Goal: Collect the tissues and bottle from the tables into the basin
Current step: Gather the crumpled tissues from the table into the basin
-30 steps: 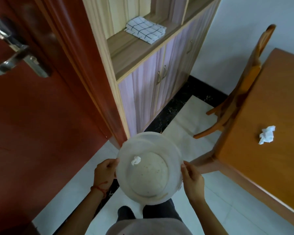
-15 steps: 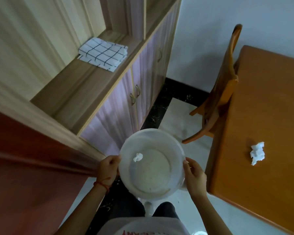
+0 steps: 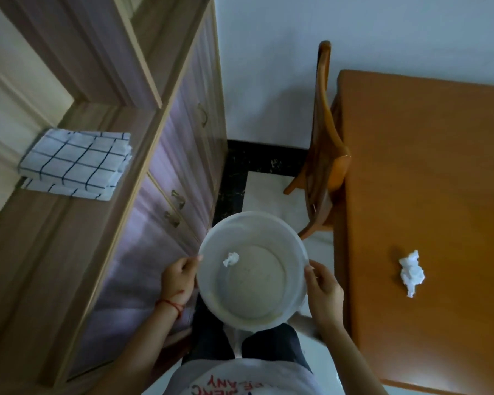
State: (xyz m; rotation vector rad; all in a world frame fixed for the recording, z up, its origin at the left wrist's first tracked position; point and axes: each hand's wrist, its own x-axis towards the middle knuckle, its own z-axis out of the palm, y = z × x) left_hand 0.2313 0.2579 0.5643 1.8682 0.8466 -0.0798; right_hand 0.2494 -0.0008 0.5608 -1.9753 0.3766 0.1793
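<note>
I hold a round white basin (image 3: pixel 293 246) level in front of my body, over the floor. My left hand (image 3: pixel 178 280) grips its left rim and my right hand (image 3: pixel 324 292) grips its right rim. One small crumpled tissue (image 3: pixel 231 259) lies inside the basin, near its left wall. A larger crumpled white tissue (image 3: pixel 411 272) lies on the orange wooden table (image 3: pixel 428 172) to my right, about a hand's width in from the table's left edge. No bottle is in view.
A wooden chair (image 3: pixel 322 155) is pushed against the table's far left side. On my left stands a cabinet (image 3: pixel 169 178) with purple doors and an open shelf holding folded checked cloths (image 3: pixel 74 161). A narrow strip of tiled floor (image 3: pixel 264 189) runs between cabinet and table.
The view has swung right, away from the red door, which has left the frame. The cabinet shelf and the table with its tissue are closer. Both hands keep the same hold on the basin.
</note>
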